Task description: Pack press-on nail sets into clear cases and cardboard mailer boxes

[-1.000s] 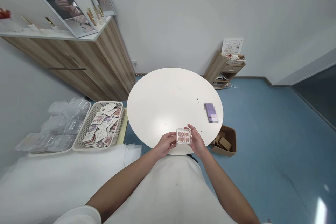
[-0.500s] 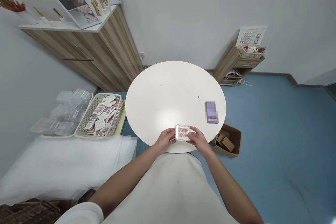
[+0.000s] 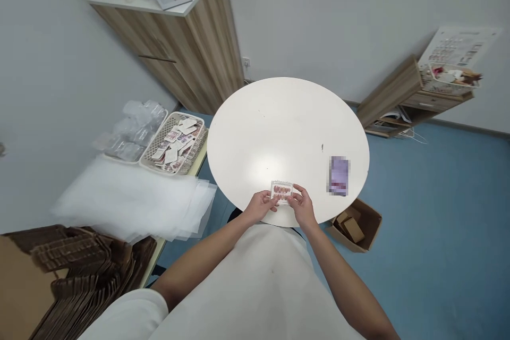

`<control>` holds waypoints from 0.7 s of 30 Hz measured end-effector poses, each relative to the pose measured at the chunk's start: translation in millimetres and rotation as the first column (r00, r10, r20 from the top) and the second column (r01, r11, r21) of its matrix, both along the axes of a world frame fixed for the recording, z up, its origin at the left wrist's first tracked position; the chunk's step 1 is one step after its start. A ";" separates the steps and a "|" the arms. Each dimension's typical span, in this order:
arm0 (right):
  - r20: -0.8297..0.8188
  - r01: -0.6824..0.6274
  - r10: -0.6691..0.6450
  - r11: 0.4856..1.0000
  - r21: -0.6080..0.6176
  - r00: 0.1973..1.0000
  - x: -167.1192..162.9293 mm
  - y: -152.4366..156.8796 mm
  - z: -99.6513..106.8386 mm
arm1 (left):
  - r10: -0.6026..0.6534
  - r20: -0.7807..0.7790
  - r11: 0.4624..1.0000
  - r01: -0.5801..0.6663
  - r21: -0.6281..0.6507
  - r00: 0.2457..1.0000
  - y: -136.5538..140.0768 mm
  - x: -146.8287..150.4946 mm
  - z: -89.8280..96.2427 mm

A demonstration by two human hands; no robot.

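Observation:
Both hands hold a small clear case of press-on nails (image 3: pixel 282 190) above the near edge of the round white table (image 3: pixel 287 117). Inside it, two rows of pinkish nails show against a white backing. My left hand (image 3: pixel 261 205) grips the case at its lower left, thumb over the front. At the lower right my right hand (image 3: pixel 303 207) pinches it, with the thumb on the front and fingers along the side. A purple, pixelated flat object (image 3: pixel 338 175) lies on the table to the right.
A white basket of printed cards (image 3: pixel 175 143) stands at left beside clear plastic packages (image 3: pixel 135 130). White translucent sheets (image 3: pixel 135 196) and folded brown cardboard (image 3: pixel 79 271) lie nearer. An open carton (image 3: pixel 354 226) holds small boxes on the floor at right. Two wooden cabinets line the wall.
My view has turned left, bringing more of the cardboard into sight. Both thumbs have moved further onto the front of the case, which stays in my two hands.

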State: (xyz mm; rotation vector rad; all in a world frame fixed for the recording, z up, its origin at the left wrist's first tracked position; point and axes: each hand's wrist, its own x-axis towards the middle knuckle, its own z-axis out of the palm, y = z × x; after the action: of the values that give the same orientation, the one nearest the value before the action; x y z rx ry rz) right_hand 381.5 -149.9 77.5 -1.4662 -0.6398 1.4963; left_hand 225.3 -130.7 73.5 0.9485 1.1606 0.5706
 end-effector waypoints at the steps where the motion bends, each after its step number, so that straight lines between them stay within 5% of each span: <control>1: 0.007 0.010 -0.009 1.000 -0.009 1.000 -5.4 3.2 -2.5 | 0.026 -0.019 1.000 -0.026 0.001 0.999 1.9 -3.4 -1.4; 11: 0.061 0.024 -0.019 0.996 -0.085 0.998 -89.6 57.5 -13.7 | 0.277 -0.052 0.956 -0.270 0.113 0.960 34.3 -71.4 -17.6; 21: 0.279 -0.219 0.241 0.970 -0.110 0.929 -209.4 140.6 -35.1 | 0.433 -0.270 0.901 -0.408 0.145 0.860 101.2 -169.6 -45.3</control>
State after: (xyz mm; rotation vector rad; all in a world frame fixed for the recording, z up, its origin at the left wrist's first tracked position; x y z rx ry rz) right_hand 172.1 -9.3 42.4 -1.7378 -0.9703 1.5063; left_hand 55.7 -29.4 28.2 0.8708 1.6488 0.8544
